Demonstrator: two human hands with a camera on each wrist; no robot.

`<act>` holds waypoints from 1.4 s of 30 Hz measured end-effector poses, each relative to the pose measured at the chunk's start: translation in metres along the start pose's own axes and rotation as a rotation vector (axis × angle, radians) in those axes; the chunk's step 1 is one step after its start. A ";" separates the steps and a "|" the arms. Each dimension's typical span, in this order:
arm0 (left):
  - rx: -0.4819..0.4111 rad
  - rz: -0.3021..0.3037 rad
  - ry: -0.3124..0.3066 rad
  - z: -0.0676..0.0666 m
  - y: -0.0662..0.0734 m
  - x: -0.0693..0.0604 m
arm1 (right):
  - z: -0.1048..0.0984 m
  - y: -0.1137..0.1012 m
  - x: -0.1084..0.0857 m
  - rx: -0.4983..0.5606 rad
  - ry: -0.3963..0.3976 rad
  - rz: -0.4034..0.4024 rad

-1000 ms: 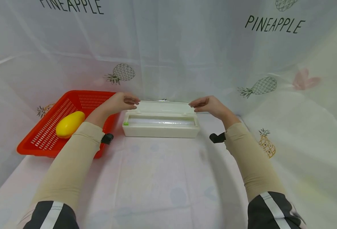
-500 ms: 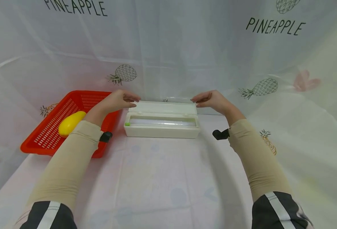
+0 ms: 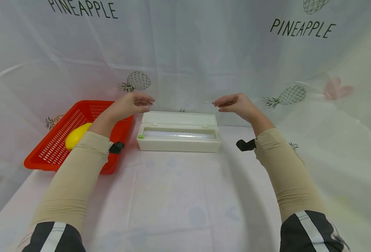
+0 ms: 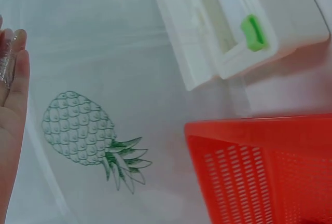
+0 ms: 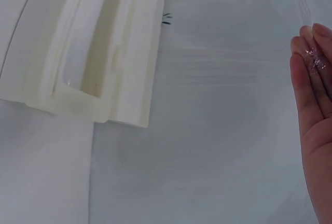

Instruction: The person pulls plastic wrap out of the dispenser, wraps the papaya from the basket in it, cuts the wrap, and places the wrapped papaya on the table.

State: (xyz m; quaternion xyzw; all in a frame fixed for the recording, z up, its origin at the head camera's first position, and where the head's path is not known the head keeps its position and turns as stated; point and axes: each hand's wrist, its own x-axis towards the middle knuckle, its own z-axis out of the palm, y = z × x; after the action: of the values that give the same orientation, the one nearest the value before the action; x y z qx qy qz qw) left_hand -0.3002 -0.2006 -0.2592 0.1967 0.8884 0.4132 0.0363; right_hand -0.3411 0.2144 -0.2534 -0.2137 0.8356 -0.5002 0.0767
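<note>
I see film (image 5: 315, 60), clear, pinched by left hand (image 3: 134, 103) and right hand (image 3: 237, 105) above box (image 3: 179, 144), box open along table's (image 3: 172, 196) far edge, basket (image 3: 40, 166) at table's left edge.

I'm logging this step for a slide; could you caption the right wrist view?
The right hand pinches clear film near an open white box with a pale roll inside.

backdrop (image 3: 185, 49): pale, creased (with pineapple prints (image 3: 288, 97)) | tabletop (image 3: 169, 199): whitish, faintly spotted | light: soft
</note>
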 end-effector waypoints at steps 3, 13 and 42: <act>-0.008 0.007 0.012 -0.003 0.003 0.000 | -0.002 -0.003 -0.001 0.004 0.014 -0.023; -0.071 0.053 0.096 -0.007 0.019 0.001 | -0.007 -0.012 -0.003 0.022 0.086 -0.055; -0.094 0.123 0.229 -0.023 0.062 -0.005 | -0.025 -0.049 -0.007 0.092 0.175 -0.169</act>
State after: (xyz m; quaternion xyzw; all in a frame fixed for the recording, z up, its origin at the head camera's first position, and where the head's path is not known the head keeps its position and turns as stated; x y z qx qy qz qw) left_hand -0.2814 -0.1828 -0.1983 0.2003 0.8527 0.4755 -0.0815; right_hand -0.3294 0.2180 -0.1995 -0.2352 0.7943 -0.5594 -0.0295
